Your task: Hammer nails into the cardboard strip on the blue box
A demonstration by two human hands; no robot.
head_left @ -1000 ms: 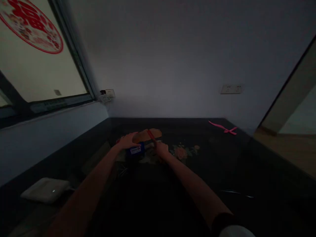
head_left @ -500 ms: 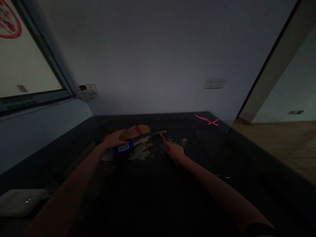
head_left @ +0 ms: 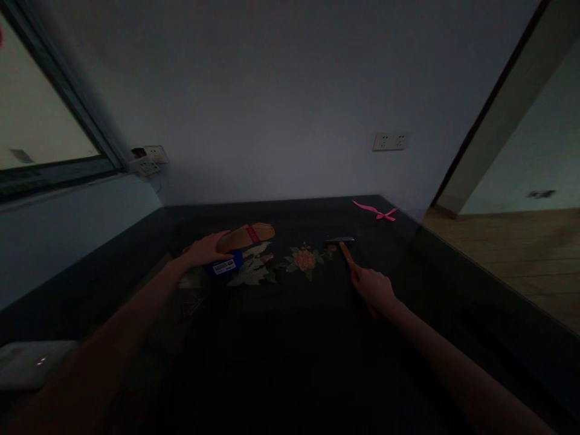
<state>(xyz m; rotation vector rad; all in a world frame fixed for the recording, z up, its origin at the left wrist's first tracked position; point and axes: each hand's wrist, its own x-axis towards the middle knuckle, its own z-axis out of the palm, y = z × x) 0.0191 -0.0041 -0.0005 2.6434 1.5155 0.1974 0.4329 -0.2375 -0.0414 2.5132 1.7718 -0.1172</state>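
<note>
Hammer (head_left: pixel 345 250) now farther right; blue box (head_left: pixel 225 266) by left fingers (head_left: pixel 223 256), contents hidden.

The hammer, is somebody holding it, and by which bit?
Yes, the right grip holds the hammer by its handle, at the end away from the metal head.

We cannot read the small print on the blue box (head_left: pixel 223 266). Our left hand (head_left: pixel 206 249) hides one end of the tan sole-shaped piece (head_left: pixel 238 240); our right hand (head_left: pixel 374 289) covers the lower handle of the hammer (head_left: pixel 345 251). The picture's edge crops the white object (head_left: pixel 29 365); the thin pieces (head_left: pixel 193 306) look too dim to identify.
</note>
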